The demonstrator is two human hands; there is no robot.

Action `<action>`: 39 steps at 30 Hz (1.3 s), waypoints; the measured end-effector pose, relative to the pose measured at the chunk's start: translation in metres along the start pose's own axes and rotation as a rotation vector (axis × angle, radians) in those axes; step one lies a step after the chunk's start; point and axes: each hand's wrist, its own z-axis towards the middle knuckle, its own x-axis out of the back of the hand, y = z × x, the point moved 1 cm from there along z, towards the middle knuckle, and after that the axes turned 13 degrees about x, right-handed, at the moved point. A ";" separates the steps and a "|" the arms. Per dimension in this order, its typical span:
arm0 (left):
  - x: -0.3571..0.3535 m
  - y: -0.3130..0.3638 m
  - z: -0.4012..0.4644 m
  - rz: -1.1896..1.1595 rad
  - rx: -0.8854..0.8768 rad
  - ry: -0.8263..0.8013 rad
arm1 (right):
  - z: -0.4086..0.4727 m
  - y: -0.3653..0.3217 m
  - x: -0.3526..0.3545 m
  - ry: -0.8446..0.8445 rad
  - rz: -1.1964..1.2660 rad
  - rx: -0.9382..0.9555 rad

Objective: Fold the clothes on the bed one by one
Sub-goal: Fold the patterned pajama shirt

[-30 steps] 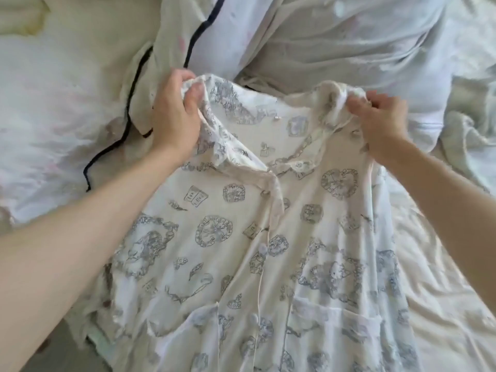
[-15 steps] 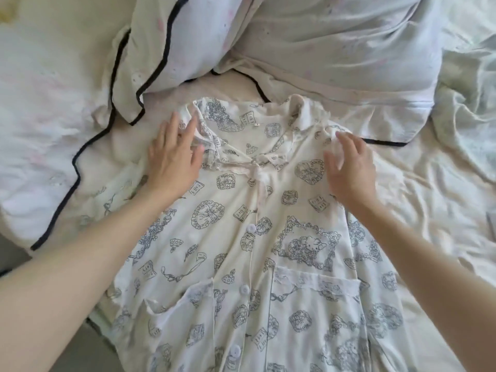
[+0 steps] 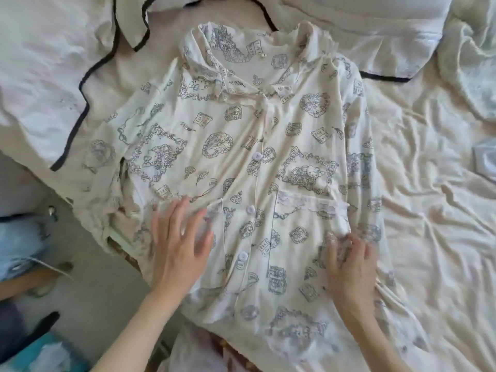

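Observation:
A cream pyjama shirt [image 3: 241, 146] with a blue-grey print and white buttons lies face up and buttoned on the bed, collar toward the pillows. My left hand [image 3: 179, 242] rests flat on its lower left front, fingers spread. My right hand [image 3: 349, 261] presses flat on the lower right front, below the lace-edged pocket, and looks blurred. Both sleeves lie along the shirt's sides; the left one hangs near the bed's edge.
Pillows with black piping [image 3: 88, 76] lie at the head of the bed. A crumpled pale cloth [image 3: 472, 55] sits at the far right on the wrinkled cream sheet [image 3: 429, 210]. The floor [image 3: 88, 285] with blue items shows at the lower left.
The shirt went from being held up by its shoulders to lying flat. Both hands let go and slid down from the collar area to the lower front.

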 end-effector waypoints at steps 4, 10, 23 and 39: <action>-0.003 -0.002 -0.070 0.036 -0.108 -0.024 | -0.053 0.001 0.000 -0.042 -0.078 0.134; -0.016 0.015 -0.124 0.125 -0.128 -0.362 | -0.122 0.017 -0.004 -0.404 -0.297 0.655; -0.003 0.041 -0.137 -0.221 -0.120 -0.601 | -0.114 0.054 0.035 -0.376 -0.234 0.923; 0.011 -0.087 -0.035 -0.451 0.795 -0.159 | -0.036 -0.088 -0.037 -0.401 -0.230 0.712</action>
